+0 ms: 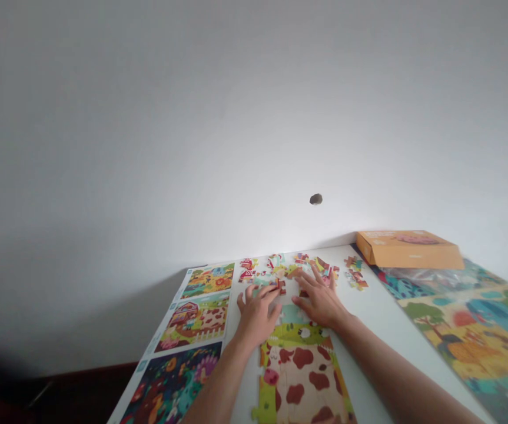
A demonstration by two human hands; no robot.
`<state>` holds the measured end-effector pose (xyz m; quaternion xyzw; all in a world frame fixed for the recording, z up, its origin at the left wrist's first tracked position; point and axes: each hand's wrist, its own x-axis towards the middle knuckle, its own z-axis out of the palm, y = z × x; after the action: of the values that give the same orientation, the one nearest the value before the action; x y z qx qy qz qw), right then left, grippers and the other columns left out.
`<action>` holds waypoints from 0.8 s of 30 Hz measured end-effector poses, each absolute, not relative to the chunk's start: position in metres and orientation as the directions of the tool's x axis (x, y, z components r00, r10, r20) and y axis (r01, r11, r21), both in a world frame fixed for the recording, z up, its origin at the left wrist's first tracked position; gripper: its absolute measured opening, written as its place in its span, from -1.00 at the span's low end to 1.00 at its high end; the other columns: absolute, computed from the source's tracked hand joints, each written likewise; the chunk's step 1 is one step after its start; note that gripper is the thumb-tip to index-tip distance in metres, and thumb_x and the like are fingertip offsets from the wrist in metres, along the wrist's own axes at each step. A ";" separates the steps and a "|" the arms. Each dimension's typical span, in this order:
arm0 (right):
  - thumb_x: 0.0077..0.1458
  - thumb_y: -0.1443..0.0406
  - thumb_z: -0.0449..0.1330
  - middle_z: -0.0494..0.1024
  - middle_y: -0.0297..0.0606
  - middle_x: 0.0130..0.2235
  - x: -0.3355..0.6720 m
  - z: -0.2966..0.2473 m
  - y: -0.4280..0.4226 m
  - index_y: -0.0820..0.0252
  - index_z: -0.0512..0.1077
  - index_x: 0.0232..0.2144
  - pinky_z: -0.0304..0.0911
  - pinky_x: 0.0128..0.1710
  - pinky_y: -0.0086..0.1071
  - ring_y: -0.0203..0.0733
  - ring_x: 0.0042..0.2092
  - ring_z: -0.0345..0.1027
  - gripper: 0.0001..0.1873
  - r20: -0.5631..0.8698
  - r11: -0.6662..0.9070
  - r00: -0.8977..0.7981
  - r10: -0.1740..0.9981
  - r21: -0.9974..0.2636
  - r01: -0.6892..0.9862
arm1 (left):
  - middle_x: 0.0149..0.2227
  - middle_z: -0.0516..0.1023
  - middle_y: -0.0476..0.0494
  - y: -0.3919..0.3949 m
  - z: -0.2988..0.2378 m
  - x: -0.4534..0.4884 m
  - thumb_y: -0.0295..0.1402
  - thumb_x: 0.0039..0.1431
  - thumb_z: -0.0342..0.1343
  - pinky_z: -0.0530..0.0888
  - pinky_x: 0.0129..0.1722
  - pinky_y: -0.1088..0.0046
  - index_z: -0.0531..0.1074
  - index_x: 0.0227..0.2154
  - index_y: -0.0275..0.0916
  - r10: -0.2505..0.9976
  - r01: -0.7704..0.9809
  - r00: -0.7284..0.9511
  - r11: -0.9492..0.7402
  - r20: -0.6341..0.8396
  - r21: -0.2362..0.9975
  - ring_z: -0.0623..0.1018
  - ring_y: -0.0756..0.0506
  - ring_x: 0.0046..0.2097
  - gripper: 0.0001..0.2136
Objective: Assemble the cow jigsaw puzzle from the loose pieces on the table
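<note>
A partly joined jigsaw puzzle with a brown-spotted cow pattern and green grass lies on the white table, running toward me. My left hand rests at its far end, fingertips beside a small red piece; I cannot tell whether they hold it. My right hand lies flat, fingers spread, on the puzzle's far end. Just beyond both hands, loose colourful pieces are scattered. A smaller cluster of pieces sits to the right.
Several printed farm and garden picture cards line the table's left side. An orange cardboard box stands at the far right corner, beside a large illustrated landscape sheet. A white wall rises behind the table, with a small dark mark.
</note>
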<state>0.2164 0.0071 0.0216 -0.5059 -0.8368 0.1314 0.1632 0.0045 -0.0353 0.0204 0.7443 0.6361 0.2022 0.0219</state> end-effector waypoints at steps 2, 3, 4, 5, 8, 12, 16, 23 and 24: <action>0.24 -0.09 -0.03 0.13 -0.23 0.36 0.216 0.023 0.006 0.01 0.20 0.28 -0.62 0.21 0.47 0.32 0.41 -0.37 -0.34 0.126 0.471 -0.461 0.878 -0.395 0.789 | 0.20 0.44 0.02 -0.036 0.021 0.004 -0.26 0.22 0.09 0.11 0.20 -0.18 0.46 0.08 0.11 0.952 0.936 0.135 -0.213 0.274 0.282 0.22 -0.39 0.24 -0.64; 0.23 -0.11 -0.03 0.13 -0.23 0.36 0.216 0.023 0.006 0.01 0.19 0.29 -0.63 0.21 0.46 0.32 0.41 -0.36 -0.33 0.118 0.486 -0.482 0.868 -0.397 0.779 | 0.22 0.42 0.03 -0.036 0.021 0.004 -0.25 0.21 0.10 0.11 0.20 -0.19 0.46 0.08 0.14 0.950 0.934 0.151 -0.228 0.273 0.275 0.22 -0.40 0.24 -0.63; 0.23 -0.12 -0.02 0.13 -0.22 0.36 0.216 0.022 0.006 0.01 0.18 0.29 -0.63 0.21 0.45 0.31 0.41 -0.35 -0.31 0.118 0.492 -0.488 0.865 -0.394 0.776 | 0.23 0.40 0.05 -0.036 0.021 0.004 -0.24 0.20 0.11 0.10 0.20 -0.21 0.46 0.07 0.15 0.948 0.933 0.166 -0.240 0.271 0.269 0.21 -0.41 0.25 -0.64; 0.23 -0.12 -0.03 0.13 -0.20 0.36 0.215 0.021 0.006 0.01 0.18 0.29 -0.62 0.22 0.45 0.30 0.41 -0.35 -0.31 0.126 0.477 -0.467 0.875 -0.388 0.789 | 0.24 0.39 0.06 -0.036 0.020 0.004 -0.23 0.20 0.12 0.09 0.19 -0.23 0.47 0.06 0.16 0.948 0.932 0.177 -0.248 0.266 0.265 0.20 -0.42 0.25 -0.65; 0.28 -0.05 -0.08 0.11 -0.13 0.37 0.214 0.016 0.010 0.07 0.22 0.27 -0.59 0.21 0.46 0.28 0.41 -0.34 -0.37 0.171 0.303 -0.255 0.951 -0.374 0.877 | 0.25 0.37 0.09 -0.037 0.019 0.004 -0.22 0.19 0.12 0.05 0.19 -0.28 0.49 0.02 0.17 0.949 0.931 0.182 -0.250 0.257 0.266 0.17 -0.44 0.26 -0.67; 0.29 0.00 -0.06 0.18 -0.10 0.33 0.215 0.009 0.017 0.12 0.36 0.15 -0.55 0.21 0.48 0.27 0.39 -0.25 -0.46 0.176 0.175 -0.116 0.978 -0.366 0.914 | 0.24 0.38 0.09 -0.036 0.017 0.004 -0.23 0.20 0.11 0.04 0.19 -0.30 0.49 0.02 0.18 0.953 0.930 0.172 -0.241 0.249 0.278 0.17 -0.44 0.26 -0.67; 0.26 0.00 0.00 0.13 -0.15 0.36 0.217 0.008 0.019 0.07 0.25 0.24 -0.54 0.20 0.51 0.29 0.40 -0.32 -0.42 0.176 0.248 -0.196 0.965 -0.359 0.900 | 0.24 0.38 0.07 -0.035 0.017 0.003 -0.23 0.19 0.12 0.04 0.20 -0.27 0.49 0.02 0.17 0.952 0.928 0.173 -0.243 0.251 0.283 0.17 -0.42 0.26 -0.67; 0.31 0.10 -0.03 0.31 -0.20 0.26 0.219 0.013 0.018 0.01 0.40 0.09 -0.49 0.27 0.38 0.14 0.38 -0.17 -0.59 0.251 0.305 -0.217 0.943 -0.401 0.864 | 0.23 0.39 0.10 -0.040 0.025 0.005 -0.18 0.14 0.19 -0.01 0.21 -0.24 0.53 -0.05 0.17 0.935 0.891 0.269 -0.333 0.231 0.310 0.14 -0.41 0.28 -0.71; 0.31 0.15 -0.03 0.33 -0.20 0.26 0.220 0.014 0.018 0.01 0.42 0.07 -0.49 0.27 0.37 0.12 0.37 -0.14 -0.62 0.253 0.300 -0.209 0.945 -0.407 0.863 | 0.23 0.40 0.10 -0.041 0.026 0.005 -0.18 0.12 0.21 -0.01 0.22 -0.23 0.54 -0.07 0.17 0.932 0.884 0.283 -0.345 0.225 0.317 0.14 -0.41 0.28 -0.72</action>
<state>0.2195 0.0184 0.0137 -0.5850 -0.7725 0.0886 0.2306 0.0050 -0.0407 0.0260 0.7983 0.5687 0.1873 0.0650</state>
